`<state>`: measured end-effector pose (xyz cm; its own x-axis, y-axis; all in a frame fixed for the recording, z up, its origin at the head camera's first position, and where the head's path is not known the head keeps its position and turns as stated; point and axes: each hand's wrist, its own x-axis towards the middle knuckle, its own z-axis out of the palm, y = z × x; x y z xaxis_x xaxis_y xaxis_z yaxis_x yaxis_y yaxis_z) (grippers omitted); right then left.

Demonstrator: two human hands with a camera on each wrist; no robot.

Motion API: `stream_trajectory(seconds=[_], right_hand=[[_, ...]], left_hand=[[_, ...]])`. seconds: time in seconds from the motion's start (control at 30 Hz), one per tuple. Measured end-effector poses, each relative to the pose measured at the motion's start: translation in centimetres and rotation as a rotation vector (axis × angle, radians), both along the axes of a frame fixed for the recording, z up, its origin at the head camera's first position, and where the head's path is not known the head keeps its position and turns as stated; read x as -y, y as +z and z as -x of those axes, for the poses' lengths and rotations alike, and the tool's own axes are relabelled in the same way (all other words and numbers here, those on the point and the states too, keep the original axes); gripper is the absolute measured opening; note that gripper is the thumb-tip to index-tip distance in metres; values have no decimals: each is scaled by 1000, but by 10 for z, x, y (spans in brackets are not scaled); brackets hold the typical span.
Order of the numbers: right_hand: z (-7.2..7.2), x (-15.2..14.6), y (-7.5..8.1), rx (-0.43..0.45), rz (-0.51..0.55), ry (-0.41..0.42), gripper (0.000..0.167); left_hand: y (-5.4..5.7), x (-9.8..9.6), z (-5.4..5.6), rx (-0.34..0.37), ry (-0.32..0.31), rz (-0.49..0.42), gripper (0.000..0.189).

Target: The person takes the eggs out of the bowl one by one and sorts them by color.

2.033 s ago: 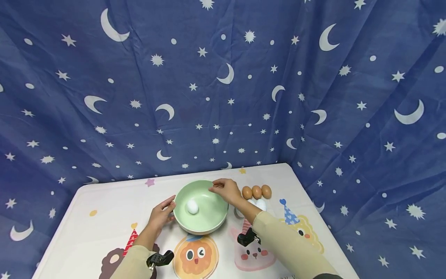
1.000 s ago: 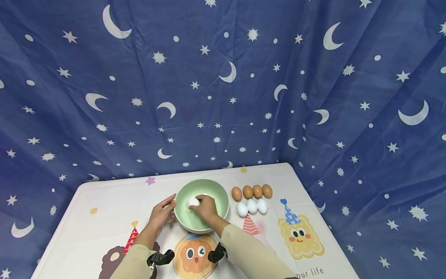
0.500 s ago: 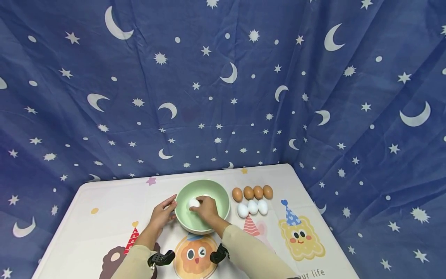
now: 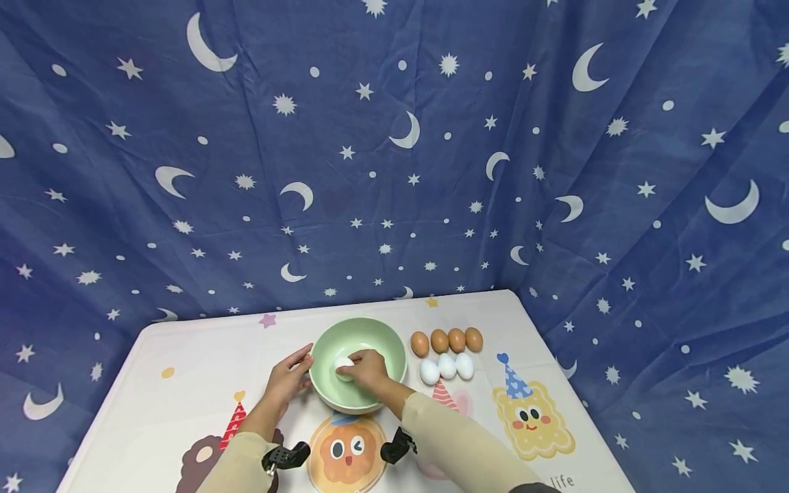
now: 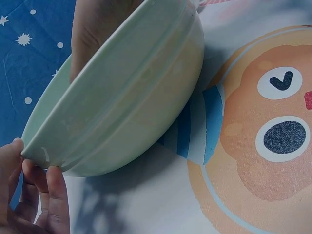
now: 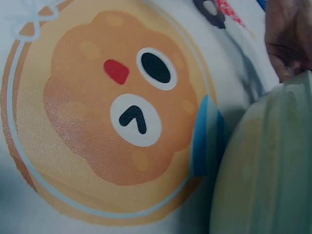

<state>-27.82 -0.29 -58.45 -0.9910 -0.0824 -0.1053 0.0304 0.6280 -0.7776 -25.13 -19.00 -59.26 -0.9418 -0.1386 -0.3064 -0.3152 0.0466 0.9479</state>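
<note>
A light green bowl [image 4: 345, 332] stands on the table, seen from its outside in the left wrist view. My left hand [image 4: 286, 380] holds its left rim, thumb and fingertips pinching the edge in the left wrist view. Inside the bowl, my right hand [image 4: 368, 370] grips a white egg [image 4: 343, 368] between thumb and fingers, which partly cover it. In the left wrist view the right hand [image 5: 100, 31] reaches behind the bowl wall, its fingertips hidden. The right wrist view shows the bowl's side [image 6: 263, 165] and the left hand [image 6: 287, 39] at the rim, not the egg.
Right of the bowl lies a row of several brown eggs [image 4: 456, 339]. Nearer me are three white eggs [image 4: 446, 366]. A white cloth with cartoon prints [image 4: 533, 418] covers the table. A blue moon-and-star curtain [image 4: 345, 205] hangs behind and to the right.
My right hand has come from above the bowl's far right rim down to the white egg and taken hold of it. The egg has shifted slightly toward me. The left hand stays at the rim.
</note>
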Motion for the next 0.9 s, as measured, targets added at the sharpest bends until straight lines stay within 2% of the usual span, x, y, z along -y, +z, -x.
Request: stream_trajectory(seconds=[0.3,0.6,0.9], right_hand=[[-1,-19,16,104,112,25,29],[-2,-31,23,258,332,98,39],[-7,-45,36,352,431,131,43]], left_hand=[[0,-1,-1,-17,2,-14,48],[3,-1,-2,-5,1,-5,46],[1,0,-2,-41,1,-19,48]])
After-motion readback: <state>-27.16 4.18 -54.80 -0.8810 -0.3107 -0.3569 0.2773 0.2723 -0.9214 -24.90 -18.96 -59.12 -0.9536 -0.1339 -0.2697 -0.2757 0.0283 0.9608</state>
